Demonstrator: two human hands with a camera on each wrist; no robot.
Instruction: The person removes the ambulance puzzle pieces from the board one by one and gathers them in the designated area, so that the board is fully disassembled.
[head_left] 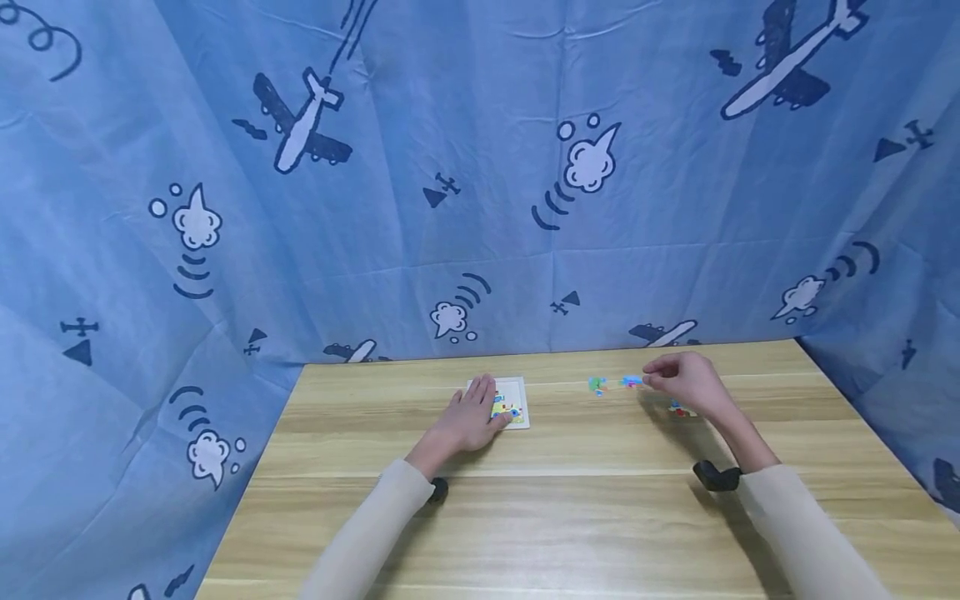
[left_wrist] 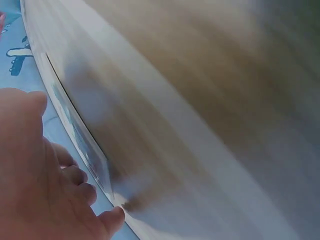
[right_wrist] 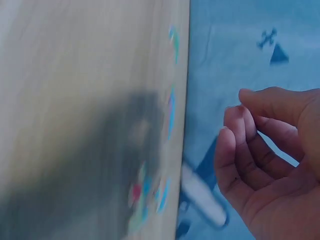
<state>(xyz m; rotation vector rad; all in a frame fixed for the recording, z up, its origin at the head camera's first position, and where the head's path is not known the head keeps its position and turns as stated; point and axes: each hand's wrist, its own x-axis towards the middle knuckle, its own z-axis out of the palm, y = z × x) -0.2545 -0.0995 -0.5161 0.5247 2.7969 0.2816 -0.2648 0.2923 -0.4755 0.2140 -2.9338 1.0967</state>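
My left hand [head_left: 467, 418] rests with straight fingers over a white-framed puzzle board [head_left: 517, 425], covering its left part; a yellow printed picture shows beside the thumb. In the left wrist view, the board [left_wrist: 75, 120] appears edge-on beyond the fingers [left_wrist: 75, 175]. My right hand [head_left: 688, 382] hovers above the table at the right, fingers loosely bent and the thumb tip close to the index finger. Nothing shows between them in the right wrist view. Nearest to it are a blue and pink puzzle piece [head_left: 632, 381] and a red, blue and green puzzle piece [right_wrist: 139, 197].
A green puzzle piece [head_left: 597, 385] lies between the board and the blue and pink one. Another blue puzzle piece [right_wrist: 163, 195] lies near the red one. The wooden table [head_left: 570, 517] ends at a blue curtain [head_left: 480, 208] with airplane prints behind it.
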